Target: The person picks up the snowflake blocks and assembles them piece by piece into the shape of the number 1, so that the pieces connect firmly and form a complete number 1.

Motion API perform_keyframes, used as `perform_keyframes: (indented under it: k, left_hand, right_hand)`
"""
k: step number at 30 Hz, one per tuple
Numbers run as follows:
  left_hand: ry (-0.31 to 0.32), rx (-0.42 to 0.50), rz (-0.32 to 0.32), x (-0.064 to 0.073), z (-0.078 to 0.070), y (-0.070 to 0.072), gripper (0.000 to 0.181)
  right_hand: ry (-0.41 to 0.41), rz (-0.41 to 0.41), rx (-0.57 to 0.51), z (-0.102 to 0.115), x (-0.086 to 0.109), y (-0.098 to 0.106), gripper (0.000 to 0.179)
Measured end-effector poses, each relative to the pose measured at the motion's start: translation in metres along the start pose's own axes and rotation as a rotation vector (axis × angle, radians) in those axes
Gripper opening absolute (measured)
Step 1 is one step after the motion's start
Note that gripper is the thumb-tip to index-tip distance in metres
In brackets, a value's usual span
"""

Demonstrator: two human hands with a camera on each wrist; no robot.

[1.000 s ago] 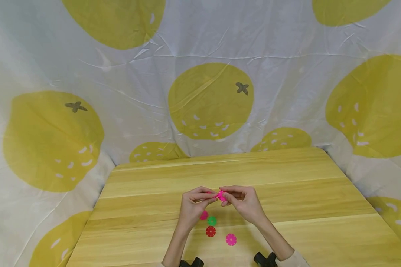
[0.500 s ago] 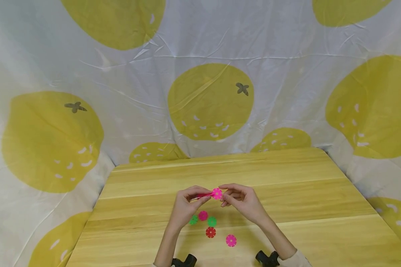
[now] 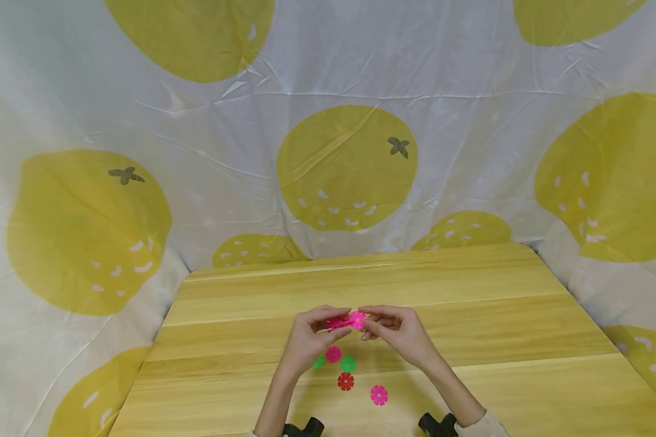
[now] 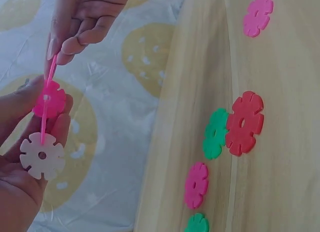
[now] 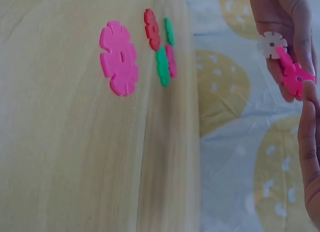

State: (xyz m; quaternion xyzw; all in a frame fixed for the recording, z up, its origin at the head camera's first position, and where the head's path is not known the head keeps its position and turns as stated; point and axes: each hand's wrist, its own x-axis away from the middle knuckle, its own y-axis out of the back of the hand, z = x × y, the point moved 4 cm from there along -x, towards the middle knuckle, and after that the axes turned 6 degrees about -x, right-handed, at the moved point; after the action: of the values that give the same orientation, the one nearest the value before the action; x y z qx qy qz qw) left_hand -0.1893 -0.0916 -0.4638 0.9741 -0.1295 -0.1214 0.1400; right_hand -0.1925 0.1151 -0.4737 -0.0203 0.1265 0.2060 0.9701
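Above the table, my left hand (image 3: pixel 302 337) holds a small joined chain of notched plastic building discs between thumb and fingers. My right hand (image 3: pixel 401 337) pinches the edge of the pink building disc (image 3: pixel 357 320) at the chain's right end. In the left wrist view, a whitish disc (image 4: pixel 42 156) hangs at the near end, and a pink disc (image 4: pixel 50 98) sits further up between edge-on pink pieces. The right wrist view has the whitish disc (image 5: pixel 272 44) against my left palm, with a pink disc (image 5: pixel 299 79) by my right thumb. Fingers hide parts of the chain.
Below the hands, loose discs lie flat on the wooden table (image 3: pixel 497 303): pink (image 3: pixel 333 354), green (image 3: pixel 348 364), red (image 3: pixel 345 382), another green (image 3: pixel 319 362) partly behind the left wrist, and pink (image 3: pixel 379 396) nearer the front. A lemon-print cloth (image 3: pixel 459 152) hangs behind.
My left hand shifted left with the chain, uncovering a green disc, then came slightly back right. The pink end disc now shows face-on between the hands. Loose discs stay in place.
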Motion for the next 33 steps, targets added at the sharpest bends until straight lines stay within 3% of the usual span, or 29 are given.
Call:
perform_keyframes:
  k: [6, 13, 19, 26, 33]
  left_hand:
    - [0.010, -0.061, -0.027, -0.001, -0.002, -0.007, 0.035]
    - [-0.048, -0.137, -0.057, -0.001, -0.005, -0.010, 0.034]
    - [-0.036, -0.123, -0.035, -0.003, -0.003, -0.009, 0.033]
    - [-0.042, -0.079, -0.011, -0.008, -0.001, -0.014, 0.032]
    - [-0.044, -0.071, -0.002, -0.011, 0.003, -0.012, 0.032]
  right_hand:
    - [0.017, -0.017, -0.026, -0.003, -0.001, -0.002, 0.029]
    - [0.003, -0.009, -0.104, -0.006, 0.000, -0.006, 0.029]
    - [-0.018, -0.019, -0.141, -0.010, 0.001, -0.005, 0.033]
    - [-0.111, -0.068, -0.188, -0.013, 0.003, 0.000, 0.036]
    - [-0.187, -0.040, -0.145, -0.018, 0.008, 0.012, 0.038]
